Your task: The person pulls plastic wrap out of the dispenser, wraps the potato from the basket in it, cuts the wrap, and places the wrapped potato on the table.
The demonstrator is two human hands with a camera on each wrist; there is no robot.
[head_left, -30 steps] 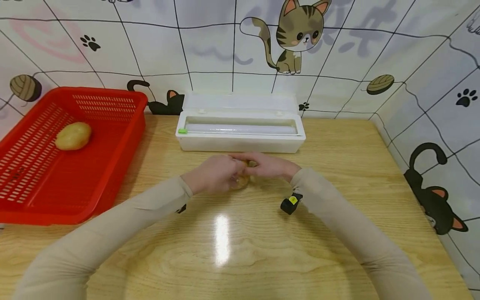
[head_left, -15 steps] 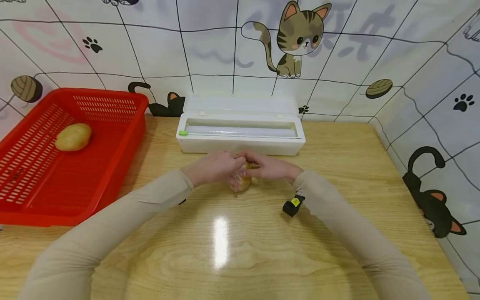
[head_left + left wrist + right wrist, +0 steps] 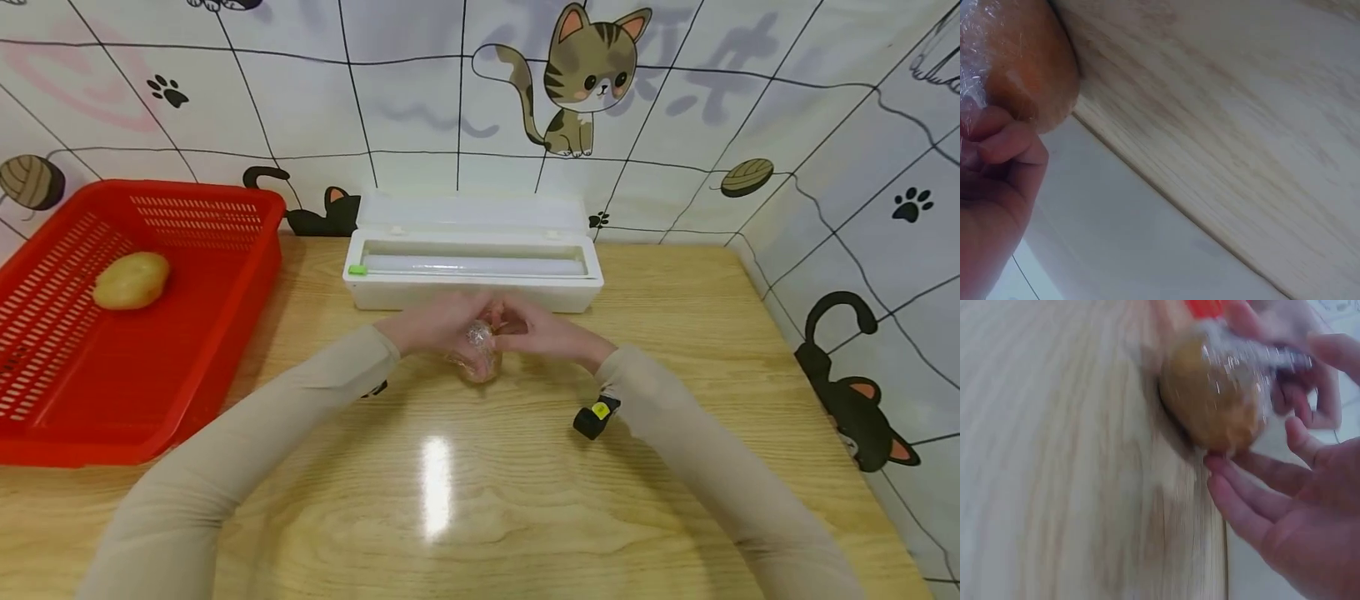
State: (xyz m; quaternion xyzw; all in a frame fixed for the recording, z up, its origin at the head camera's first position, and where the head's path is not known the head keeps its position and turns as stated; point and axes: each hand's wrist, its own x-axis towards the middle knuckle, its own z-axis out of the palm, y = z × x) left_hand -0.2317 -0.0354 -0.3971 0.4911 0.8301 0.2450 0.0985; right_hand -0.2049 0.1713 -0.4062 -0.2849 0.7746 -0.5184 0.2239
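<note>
We see a white box [image 3: 390, 294] with a green tab [image 3: 357, 270]; in front of it, a golden-brown potato [image 3: 480, 365] in clear, silver-glinting film [image 3: 1235, 365], and beige sleeves [image 3: 270, 421]. Left of the box — red basket [image 3: 142, 375], yellow potato [image 3: 132, 282]. Behind the box, a white backdrop [image 3: 412, 108] — black-lined, with a dark-striped brown cat [image 3: 592, 75].

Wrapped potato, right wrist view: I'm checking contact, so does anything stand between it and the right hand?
No other object shows between: the right hand meets the wrapped potato at its lower edge. Whether film lies there is too blurred to tell.
</note>
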